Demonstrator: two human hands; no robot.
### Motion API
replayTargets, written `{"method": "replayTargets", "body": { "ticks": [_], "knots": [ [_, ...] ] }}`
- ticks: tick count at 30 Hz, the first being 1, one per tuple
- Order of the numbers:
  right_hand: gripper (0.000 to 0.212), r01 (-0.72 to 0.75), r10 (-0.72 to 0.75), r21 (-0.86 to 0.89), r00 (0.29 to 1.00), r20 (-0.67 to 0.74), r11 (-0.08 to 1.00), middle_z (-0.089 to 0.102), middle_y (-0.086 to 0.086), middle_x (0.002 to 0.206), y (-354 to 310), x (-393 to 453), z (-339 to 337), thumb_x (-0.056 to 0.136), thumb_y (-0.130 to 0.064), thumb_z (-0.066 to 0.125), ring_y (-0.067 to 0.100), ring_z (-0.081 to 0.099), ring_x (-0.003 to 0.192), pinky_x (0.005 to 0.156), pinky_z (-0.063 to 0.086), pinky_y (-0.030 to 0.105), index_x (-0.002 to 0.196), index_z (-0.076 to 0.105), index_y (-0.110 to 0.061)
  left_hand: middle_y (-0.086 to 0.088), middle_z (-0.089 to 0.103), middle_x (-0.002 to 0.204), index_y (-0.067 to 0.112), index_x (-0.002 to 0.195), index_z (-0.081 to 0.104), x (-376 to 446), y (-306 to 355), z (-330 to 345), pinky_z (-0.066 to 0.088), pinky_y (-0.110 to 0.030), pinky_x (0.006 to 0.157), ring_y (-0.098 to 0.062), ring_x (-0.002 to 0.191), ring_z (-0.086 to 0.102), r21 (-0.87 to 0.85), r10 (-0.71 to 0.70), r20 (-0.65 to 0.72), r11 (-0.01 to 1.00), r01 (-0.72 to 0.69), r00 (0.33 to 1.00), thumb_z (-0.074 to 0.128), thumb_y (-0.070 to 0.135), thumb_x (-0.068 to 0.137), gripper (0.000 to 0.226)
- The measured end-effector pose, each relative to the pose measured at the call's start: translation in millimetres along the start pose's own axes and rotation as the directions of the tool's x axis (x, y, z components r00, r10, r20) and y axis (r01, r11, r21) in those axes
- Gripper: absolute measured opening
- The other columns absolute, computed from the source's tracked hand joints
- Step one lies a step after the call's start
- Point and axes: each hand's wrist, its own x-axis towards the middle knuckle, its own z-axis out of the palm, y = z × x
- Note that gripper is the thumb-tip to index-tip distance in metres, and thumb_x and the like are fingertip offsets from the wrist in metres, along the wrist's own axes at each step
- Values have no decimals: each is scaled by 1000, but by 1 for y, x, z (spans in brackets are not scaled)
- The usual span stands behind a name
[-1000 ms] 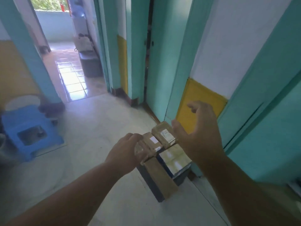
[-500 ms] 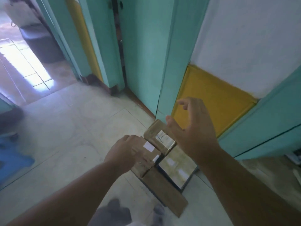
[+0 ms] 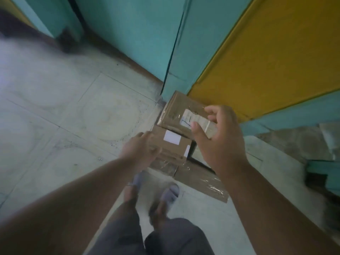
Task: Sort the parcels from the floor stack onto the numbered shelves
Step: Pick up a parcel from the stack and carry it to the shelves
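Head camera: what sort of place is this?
Probably an indoor hallway or doorway corner: a pale tiled floor, teal and yellow painted walls, and taped cardboard parcels stacked on the floor by a teal door frame.
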Motion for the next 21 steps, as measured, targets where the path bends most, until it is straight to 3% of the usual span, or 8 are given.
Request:
{"method": "replayTargets", "body": {
  "ticks": [3,9,11,14,16,19,21],
  "knots": [
    [42,-152,154,-36,986,69,988,59,0,119,42,-8,57,89,-38,68,10,54,102,66,41,10,123,55,-17,-4,60,129,21,134,51,40,-30,33,55,-43,89,-28,109,62,2,-55,65,998,55,996,62,46,89,53],
    [50,-316,345,-155,914,216,936,56,5,128,137,-21,167,91,-42,65,22,57,113,84,52,36,133,51,-18,-11,49,143,16,147,41,102,-65,97,42,-44,106,-33,128,47,-10,-185,8,983,185,983,59,38,91,62],
    [56,-362,403,-190,874,273,913,52,6,136,161,-27,194,92,-45,63,24,55,119,90,48,35,139,46,-18,-12,53,135,18,143,44,113,-72,113,45,-47,104,-33,121,50,-21,-225,13,974,226,974,52,39,89,58],
    [60,-513,541,-176,767,345,840,49,5,145,181,-33,220,94,-45,61,25,53,125,85,40,29,145,38,-23,-6,60,119,24,134,53,119,-81,130,56,-49,89,-30,103,59,-73,-223,16,972,224,975,46,51,77,63],
    [57,-607,604,-110,722,337,787,49,5,146,184,-36,227,95,-45,59,25,52,128,84,38,29,145,38,-26,-4,58,119,28,136,53,117,-84,134,57,-50,88,-29,104,59,-112,-211,0,971,210,977,45,52,75,66],
    [53,-640,617,11,744,257,768,50,3,143,176,-43,222,94,-42,60,22,54,124,85,41,29,141,40,-27,-4,57,120,26,136,55,107,-84,127,55,-48,91,-27,106,57,-155,-205,-18,968,200,979,49,42,84,54],
    [51,-624,603,60,771,204,779,47,0,141,161,-50,205,93,-39,62,15,56,109,76,42,24,139,42,-27,-2,58,121,25,136,54,92,-83,117,60,-39,79,-20,99,62,-214,-200,-3,957,195,980,55,38,84,54]
  ]
}}
